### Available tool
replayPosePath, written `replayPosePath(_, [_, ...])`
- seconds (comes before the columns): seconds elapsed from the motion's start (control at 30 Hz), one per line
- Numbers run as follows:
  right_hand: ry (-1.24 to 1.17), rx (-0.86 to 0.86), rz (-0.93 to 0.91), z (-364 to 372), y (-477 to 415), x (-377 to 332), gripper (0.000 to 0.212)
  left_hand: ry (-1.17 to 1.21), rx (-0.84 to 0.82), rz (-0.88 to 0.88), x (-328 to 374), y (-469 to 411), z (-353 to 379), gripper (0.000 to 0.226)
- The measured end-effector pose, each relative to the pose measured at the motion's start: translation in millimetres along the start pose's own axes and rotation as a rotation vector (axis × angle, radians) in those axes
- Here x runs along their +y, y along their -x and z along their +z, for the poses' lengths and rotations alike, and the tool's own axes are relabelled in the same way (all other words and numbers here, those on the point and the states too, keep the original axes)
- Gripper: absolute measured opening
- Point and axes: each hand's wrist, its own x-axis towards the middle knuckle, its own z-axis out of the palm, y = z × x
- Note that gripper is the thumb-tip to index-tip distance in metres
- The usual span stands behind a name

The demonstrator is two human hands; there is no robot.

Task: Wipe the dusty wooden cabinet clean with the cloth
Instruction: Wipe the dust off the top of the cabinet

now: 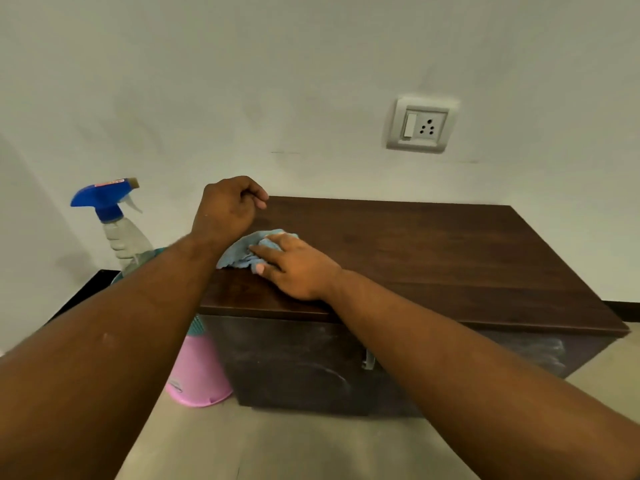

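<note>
Your right hand's fingers [265,253] lie pretty much flat and spread, pressing down on the blue cloth [239,252]. They aren't gripping it. The cloth is bunched under and past the fingertips, near the left front edge of the cabinet [433,258] top. Your right hand [298,271] rests on the wood just behind it. Your left hand [227,211] hovers above the cloth, fingers curled in and holding nothing. The cabinet top is dark wood and the front shows pale dusty smears. A spray bottle [117,230] and a pink bucket [197,372] sit just left of the cabinet. There's a socket [420,125] on the white wall [277,81], and the floor [311,445] is beige.
</note>
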Motion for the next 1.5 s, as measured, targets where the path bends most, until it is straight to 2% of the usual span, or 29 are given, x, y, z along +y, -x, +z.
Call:
replayPosePath(0.13, [0.028, -0.031, -0.119, 2, 21, -5, 0.052, 0.007, -0.008, 0.038, 2, 0, 1, 0.036])
replayPosePath(0.23, [0.051, -0.090, -0.182, -8, 50, 21, 0.051, 0.004, -0.026, 0.081, 7, 2, 3, 0.036])
replayPosePath(0.3, [0.048, -0.108, -0.156, -22, 70, 51, 0.050, -0.002, -0.041, 0.093, 8, 3, 3, 0.036])
replayPosePath(0.37, [0.078, -0.065, -0.049, -40, 86, 91, 0.050, -0.008, -0.053, 0.090, 8, 4, 3, 0.037])
replayPosePath(0.47, [0.143, 0.042, 0.223, -60, 102, 147, 0.051, -0.009, -0.062, 0.072, 5, 7, 1, 0.039])
replayPosePath(0.57, [0.129, 0.114, 0.444, -60, 98, 166, 0.055, -0.023, -0.066, 0.062, 2, 8, -4, 0.039])
replayPosePath(0.63, [0.112, 0.123, 0.492, -53, 89, 157, 0.058, -0.031, -0.071, 0.049, 2, 8, -4, 0.038])
replayPosePath(0.7, [0.086, 0.109, 0.440, -46, 82, 137, 0.060, -0.027, -0.074, 0.029, 4, 7, -2, 0.038])
replayPosePath(0.87, [0.074, -0.023, 0.012, -26, 81, 83, 0.056, -0.001, -0.074, 0.030, 16, 3, 8, 0.037])
replayPosePath(0.93, [0.041, -0.092, -0.069, -34, 87, 87, 0.052, 0.003, -0.088, 0.041, 22, 3, 14, 0.037])
replayPosePath(1.0, [0.029, -0.039, -0.014, -47, 92, 110, 0.049, -0.002, -0.102, 0.043, 26, 5, 16, 0.036])
replayPosePath(1.13, [0.098, 0.152, 0.391, -59, 99, 159, 0.050, -0.024, -0.126, 0.053, 27, 8, 13, 0.037])
replayPosePath(1.23, [0.096, 0.185, 0.507, -54, 92, 163, 0.052, -0.056, -0.159, 0.078, 35, 5, 2, 0.037])
replayPosePath(1.37, [0.049, 0.172, 0.422, -55, 83, 139, 0.050, -0.052, -0.079, 0.087, 43, 19, -28, 0.035])
replayPosePath(1.5, [0.041, 0.083, 0.184, -44, 68, 92, 0.048, -0.108, -0.120, 0.054, 37, 42, -49, 0.032])
